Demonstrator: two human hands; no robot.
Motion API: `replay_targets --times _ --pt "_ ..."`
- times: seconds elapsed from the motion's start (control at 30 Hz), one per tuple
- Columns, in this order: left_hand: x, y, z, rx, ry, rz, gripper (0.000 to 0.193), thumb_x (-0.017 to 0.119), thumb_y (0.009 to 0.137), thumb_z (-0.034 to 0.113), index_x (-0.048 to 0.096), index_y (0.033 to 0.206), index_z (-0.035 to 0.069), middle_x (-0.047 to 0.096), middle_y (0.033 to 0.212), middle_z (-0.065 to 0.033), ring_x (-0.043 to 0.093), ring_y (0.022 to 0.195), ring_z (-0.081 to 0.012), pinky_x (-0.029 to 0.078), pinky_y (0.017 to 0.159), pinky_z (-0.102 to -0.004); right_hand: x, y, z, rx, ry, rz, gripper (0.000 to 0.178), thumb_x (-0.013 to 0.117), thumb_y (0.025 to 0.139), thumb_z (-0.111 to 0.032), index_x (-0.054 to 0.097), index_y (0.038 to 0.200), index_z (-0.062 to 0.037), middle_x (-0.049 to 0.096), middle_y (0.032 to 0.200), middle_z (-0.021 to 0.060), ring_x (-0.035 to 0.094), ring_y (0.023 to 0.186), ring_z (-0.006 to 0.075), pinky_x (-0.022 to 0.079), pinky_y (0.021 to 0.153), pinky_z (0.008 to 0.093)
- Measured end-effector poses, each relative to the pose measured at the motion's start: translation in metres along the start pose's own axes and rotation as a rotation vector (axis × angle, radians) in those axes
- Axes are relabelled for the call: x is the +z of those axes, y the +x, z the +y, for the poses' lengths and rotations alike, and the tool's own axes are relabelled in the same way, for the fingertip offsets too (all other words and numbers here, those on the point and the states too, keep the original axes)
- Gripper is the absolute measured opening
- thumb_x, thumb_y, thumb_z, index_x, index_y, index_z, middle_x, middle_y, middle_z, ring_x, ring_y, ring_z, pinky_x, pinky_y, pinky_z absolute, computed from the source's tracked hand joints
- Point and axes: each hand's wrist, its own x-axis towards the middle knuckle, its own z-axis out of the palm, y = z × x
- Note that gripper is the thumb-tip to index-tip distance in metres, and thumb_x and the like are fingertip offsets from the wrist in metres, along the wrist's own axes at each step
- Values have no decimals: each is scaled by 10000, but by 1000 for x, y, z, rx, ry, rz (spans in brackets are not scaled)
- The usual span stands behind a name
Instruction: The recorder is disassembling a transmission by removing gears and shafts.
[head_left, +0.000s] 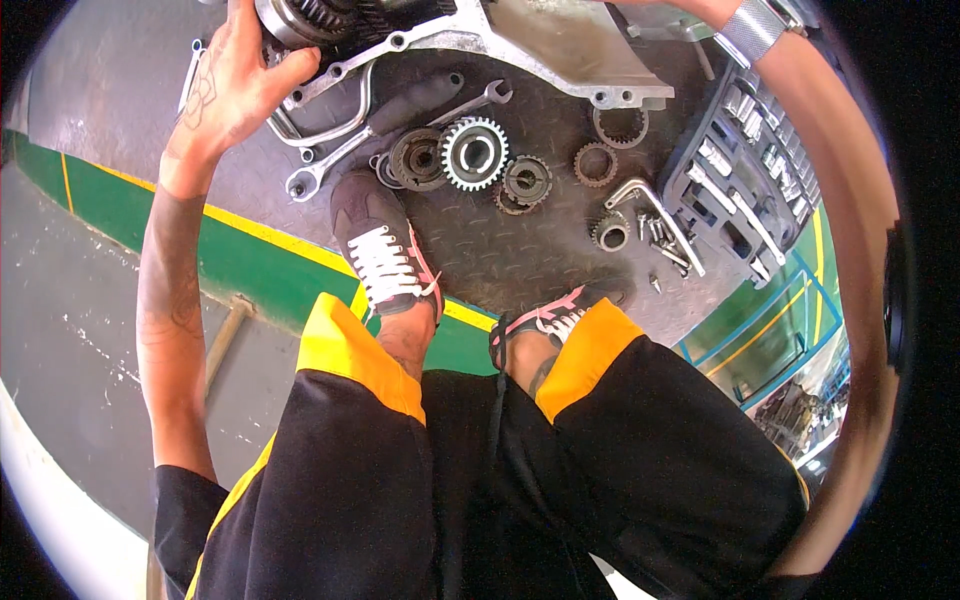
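Note:
My left hand [222, 92] is at the upper left, curled against the end of a dark gear shaft [305, 20]. The thumb lies along the shaft's lower side and the fingertips run past the top edge. That shaft sits by an open aluminium gearbox housing [560, 45]. My right hand [690, 5] reaches the housing's far side at the top; only its wrist end shows and its fingers are out of the picture. Nearest my left hand lie a combination wrench [340, 160], a black-handled tool [415, 103] and a curved metal bar [350, 120].
A bright toothed gear [475, 153], a dark gear hub [418, 158], synchronizer rings [596, 164] and a small gear [610, 232] lie on the dark plate. Beside them are an L-shaped bar [665, 220] and several bolts [668, 245]. An open socket set case [740, 170] stands right. My shoes [385, 250] rest nearby.

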Motion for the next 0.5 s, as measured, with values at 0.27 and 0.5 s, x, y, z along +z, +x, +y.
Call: replay_targets --times 0.27,0.5 --pt "3 3 28 -118 89 48 889 834 790 329 344 1470 35 595 1283 -269 586 1228 -398 444 1061 -464 -4 -13 10 98 48 -28 325 665 893 -216 618 1080 45 637 1035 256 630 1003 419 508 909 471" --pt "11 -3 10 0 175 22 932 836 838 388 278 1504 53 592 1291 -270 590 1219 -417 443 1058 -480 -8 -17 27 -35 72 93 359 694 786 -103 599 1103 36 649 1013 230 632 941 389 513 851 433"
